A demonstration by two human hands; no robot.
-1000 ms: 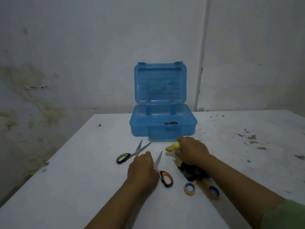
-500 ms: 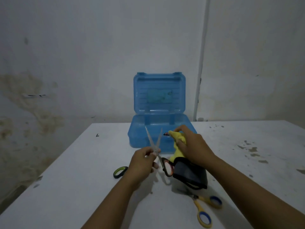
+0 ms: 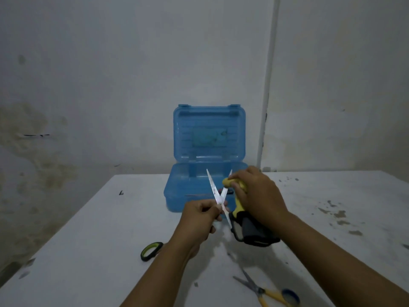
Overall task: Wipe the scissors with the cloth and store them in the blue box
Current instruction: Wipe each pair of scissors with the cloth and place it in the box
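Observation:
My left hand (image 3: 200, 214) holds a pair of scissors (image 3: 213, 188) upright above the table, blades spread apart and pointing up. My right hand (image 3: 257, 194) grips a yellow and dark grey cloth (image 3: 251, 229), its yellow end pressed against the right blade. Behind them stands the blue box (image 3: 177, 191), open, with its lid upright. A green-handled pair of scissors (image 3: 151, 251) lies on the table by my left forearm, mostly hidden. A yellow-and-blue-handled pair (image 3: 265, 291) lies near the front edge.
The white table (image 3: 99, 251) has dark stains on its right side (image 3: 338, 216). A stained wall stands close behind the box, with a white pipe (image 3: 267, 96) running down it. The table's left edge drops off to the floor.
My left hand has lifted the orange-handled scissors off the table and opened the blades. My right hand has raised the cloth from the table to the blade. The view has tilted up.

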